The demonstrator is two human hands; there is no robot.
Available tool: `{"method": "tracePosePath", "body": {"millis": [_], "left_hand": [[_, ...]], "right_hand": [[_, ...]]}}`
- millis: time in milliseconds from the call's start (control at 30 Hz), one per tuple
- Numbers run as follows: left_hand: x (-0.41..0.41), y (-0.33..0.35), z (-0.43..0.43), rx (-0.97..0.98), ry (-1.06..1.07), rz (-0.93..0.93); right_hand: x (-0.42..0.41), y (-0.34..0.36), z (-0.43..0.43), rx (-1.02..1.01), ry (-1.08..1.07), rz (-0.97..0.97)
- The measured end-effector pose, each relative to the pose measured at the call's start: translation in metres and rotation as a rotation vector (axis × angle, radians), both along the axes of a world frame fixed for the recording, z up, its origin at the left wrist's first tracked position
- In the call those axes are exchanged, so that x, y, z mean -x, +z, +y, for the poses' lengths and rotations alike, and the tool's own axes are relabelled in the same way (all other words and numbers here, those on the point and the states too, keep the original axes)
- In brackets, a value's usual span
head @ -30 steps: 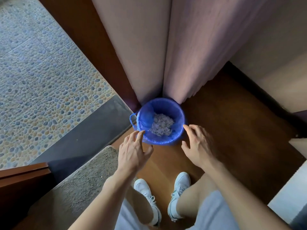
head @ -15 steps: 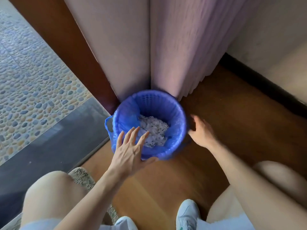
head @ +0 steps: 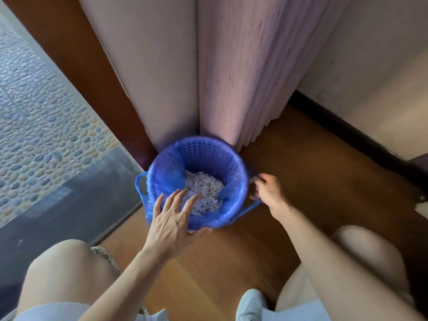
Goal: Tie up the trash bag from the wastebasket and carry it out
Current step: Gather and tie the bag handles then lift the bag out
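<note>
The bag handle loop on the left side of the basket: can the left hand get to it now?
Probably yes. The left hand hovers open over the near rim, and the left handle loop hangs free outside the wastebasket, with nothing between.

Soft daylight falls from the upper left, brightest on the pebble-patterned ground and the pale curtain. The wooden floor darkens toward its right edge, and a deep shadow lies along the dark skirting there. Motion blur smears the right hand and the wastebasket rim; the left hand is sharper. Wide-angle bending splays straight lines near the frame edges
</note>
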State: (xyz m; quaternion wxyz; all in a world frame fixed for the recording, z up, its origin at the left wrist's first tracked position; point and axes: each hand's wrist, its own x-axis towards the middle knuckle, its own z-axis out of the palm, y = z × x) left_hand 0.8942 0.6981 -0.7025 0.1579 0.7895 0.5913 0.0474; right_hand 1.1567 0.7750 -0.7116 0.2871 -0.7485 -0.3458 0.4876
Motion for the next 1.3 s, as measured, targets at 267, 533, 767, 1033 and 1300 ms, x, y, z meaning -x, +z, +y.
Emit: {"method": "tracePosePath", "body": {"millis": [267,533,767,1033,1300], "left_hand": [[-0.010,-0.001,-0.003,-0.031,0.053,-0.022],[-0.016,0.001,-0.006,-0.049,0.105,-0.025],[-0.020,0.000,-0.004,-0.022,0.119,-0.020],[0.004,0.025,0.021,-0.148,0.322,-0.448],[0.072,-0.015,0.080,0.280,0.918,-0.656]], "right_hand": [[-0.003,0.060,-0.016,-0.369,0.148,-0.004],[0.044,0.101,-0.015,-0.554,0.271,0.041],[0.084,0.122,-0.025,-0.507,0.873,0.086],[0.088,0.106,-0.024,-0.537,0.899,0.022],[0.089,0.089,-0.026,-0.554,0.912,-0.163]]}}
